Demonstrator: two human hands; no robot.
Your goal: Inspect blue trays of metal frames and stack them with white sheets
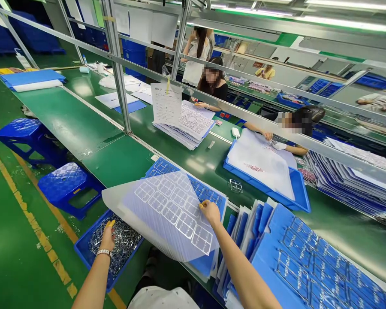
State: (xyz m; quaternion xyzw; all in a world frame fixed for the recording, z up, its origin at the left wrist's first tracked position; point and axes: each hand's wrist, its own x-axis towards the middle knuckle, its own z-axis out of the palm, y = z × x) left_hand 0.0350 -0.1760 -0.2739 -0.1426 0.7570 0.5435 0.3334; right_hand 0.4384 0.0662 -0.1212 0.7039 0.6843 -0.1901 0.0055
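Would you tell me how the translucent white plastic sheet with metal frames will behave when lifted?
Probably floppy: the translucent white plastic sheet curves as the right hand holds it. Likely light too, held up with one hand.

Bright overhead strip lights (344, 20), warped wide-angle edges

My right hand (210, 213) pinches a translucent plastic sheet (167, 214) printed with white grid frames, lifting it off a blue backing sheet (193, 186). My left hand (107, 238), fingertips capped yellow, hangs open over a blue bin (83, 253) of tangled metal frames (116, 244).
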